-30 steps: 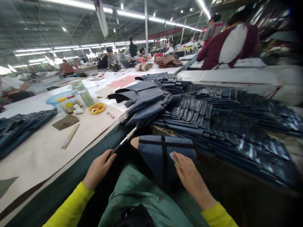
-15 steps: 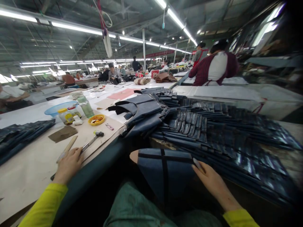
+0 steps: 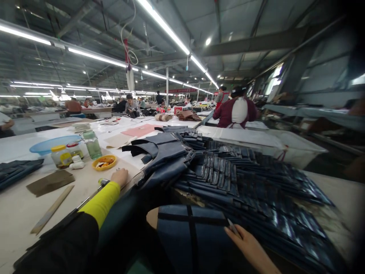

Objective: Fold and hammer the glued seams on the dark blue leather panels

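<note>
Against the frame half a second earlier, the left hand has moved off the hammer, which lies partly under the yellow sleeve, to the counter near the yellow dish — how far its grip is spread, and on what, cannot be told. The right hand keeps its grip pinched around a slim pale tool beside the blue panel, below the counter's edge. The dish contains orange-brown scraps; the blue basin's contents are not discernible.
</note>
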{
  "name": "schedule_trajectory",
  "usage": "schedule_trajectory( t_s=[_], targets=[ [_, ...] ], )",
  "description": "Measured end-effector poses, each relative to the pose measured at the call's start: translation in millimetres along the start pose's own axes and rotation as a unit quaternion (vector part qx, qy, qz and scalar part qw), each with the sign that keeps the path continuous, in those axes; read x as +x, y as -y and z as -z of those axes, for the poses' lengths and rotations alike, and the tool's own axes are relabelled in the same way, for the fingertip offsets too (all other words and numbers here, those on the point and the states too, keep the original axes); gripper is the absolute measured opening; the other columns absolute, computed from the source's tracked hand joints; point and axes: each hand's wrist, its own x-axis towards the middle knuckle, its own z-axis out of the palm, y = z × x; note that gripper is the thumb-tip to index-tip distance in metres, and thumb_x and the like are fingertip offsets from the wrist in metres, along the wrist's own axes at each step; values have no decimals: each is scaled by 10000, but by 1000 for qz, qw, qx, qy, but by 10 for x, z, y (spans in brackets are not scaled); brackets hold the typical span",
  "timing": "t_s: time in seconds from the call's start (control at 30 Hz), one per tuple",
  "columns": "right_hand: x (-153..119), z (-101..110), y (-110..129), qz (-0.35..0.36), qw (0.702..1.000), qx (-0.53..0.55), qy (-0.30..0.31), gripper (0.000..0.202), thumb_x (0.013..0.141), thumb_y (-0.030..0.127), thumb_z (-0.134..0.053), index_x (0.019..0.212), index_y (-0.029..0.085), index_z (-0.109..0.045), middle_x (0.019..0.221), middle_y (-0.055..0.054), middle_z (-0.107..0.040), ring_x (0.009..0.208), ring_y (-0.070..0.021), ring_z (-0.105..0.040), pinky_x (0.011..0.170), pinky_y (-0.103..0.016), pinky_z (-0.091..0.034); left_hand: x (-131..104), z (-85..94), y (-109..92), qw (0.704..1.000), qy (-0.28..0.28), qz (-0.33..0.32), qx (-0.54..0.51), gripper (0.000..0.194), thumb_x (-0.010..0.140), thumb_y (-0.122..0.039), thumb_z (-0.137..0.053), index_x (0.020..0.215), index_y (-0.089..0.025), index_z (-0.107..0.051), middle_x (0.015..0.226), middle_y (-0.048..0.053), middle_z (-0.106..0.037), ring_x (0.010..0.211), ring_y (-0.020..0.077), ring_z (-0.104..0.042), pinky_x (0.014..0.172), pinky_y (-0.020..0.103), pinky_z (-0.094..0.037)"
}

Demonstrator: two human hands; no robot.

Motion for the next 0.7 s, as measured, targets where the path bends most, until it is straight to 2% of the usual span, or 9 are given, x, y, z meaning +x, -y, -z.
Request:
schedule_trajectory(
  t_s=[0.1, 0.2, 0.3, 0.4, 0.47, 0.5, 0.57, 0.63, 0.7],
  targets=[
    [44, 20, 50, 4, 1000, 16, 11, 491, 678, 647, -475, 709, 178, -617, 680, -31, -625, 713, -232, -591, 644, -299, -434, 51, 40, 177, 1000, -5, 26, -8, 324, 794, -96, -353, 911, -75, -655, 1014, 230, -621, 961, 312, -573, 791, 442, -446],
    [93, 56, 160, 4, 1000, 28, 6, 492, 667, 628, -485, 728, 162, -629, 680, -37, -624, 711, -234, -588, 642, -302, -430, -65, 78, 135, 999, -43, 18, -24, 364, 820, -117, -342, 1062, -102, -614, 1176, 199, -567, 1107, 308, -501, 904, 479, -399],
    [124, 105, 408, 27, 999, 29, -35, 456, 679, 585, -494, 711, 147, -617, 667, -39, -614, 692, -226, -577, 633, -300, -420, -370, 80, -271, 991, -60, -74, -95, 375, 872, -238, -367, 1195, -162, -543, 1256, 108, -536, 1162, 217, -479, 1010, 367, -363],
    [78, 132, 861, 91, 992, 14, -81, 374, 746, 515, -489, 690, 157, -577, 650, -20, -579, 668, -196, -552, 601, -277, -402, -842, 60, -907, 934, -27, -234, -267, 435, 876, -383, -422, 1256, -187, -500, 1288, 92, -517, 1207, 209, -453, 1065, 361, -330],
    [-30, 113, 1240, 163, 980, -10, -113, 311, 791, 450, -479, 667, 170, -532, 625, -4, -535, 626, -166, -515, 568, -260, -379, -1159, 41, -1305, 895, -3, -301, -329, 516, 838, -425, -505, 1316, -241, -438, 1354, 65, -459, 1247, 211, -416, 1080, 369, -322],
    [-110, 92, 1429, 208, 970, -25, -125, 275, 814, 402, -472, 666, 175, -515, 629, 0, -524, 616, -153, -499, 569, -255, -373, -1292, 27, -1464, 881, -4, -317, -351, 561, 817, -428, -544, 1335, -258, -409, 1373, 59, -438, 1259, 217, -402, 1085, 378, -318],
    [-305, 42, 1762, 290, 948, -47, -125, 181, 839, 279, -463, 695, 180, -510, 673, -3, -531, 638, -141, -496, 588, -246, -377, -1476, -13, -1673, 863, -28, -307, -400, 565, 798, -389, -586, 1321, -260, -417, 1337, 63, -474, 1229, 222, -433, 1070, 387, -340],
    [-506, 11, 1995, 352, 929, -70, -91, 94, 813, 144, -467, 756, 183, -531, 745, -12, -551, 700, -145, -518, 629, -246, -402, -1555, -61, -1726, 849, -50, -263, -455, 398, 824, -334, -555, 1206, -231, -513, 1192, 69, -578, 1107, 209, -530, 999, 365, -415],
    [-651, 29, 2120, 405, 908, -89, -56, 178, 776, 62, -484, 870, 193, -559, 847, -21, -568, 796, -155, -539, 716, -261, -436, -1566, -88, -1638, 840, -60, -224, -491, 233, 855, -307, -502, 1049, -207, -583, 1016, 58, -640, 944, 187, -597, 882, 321, -485]
  ],
)
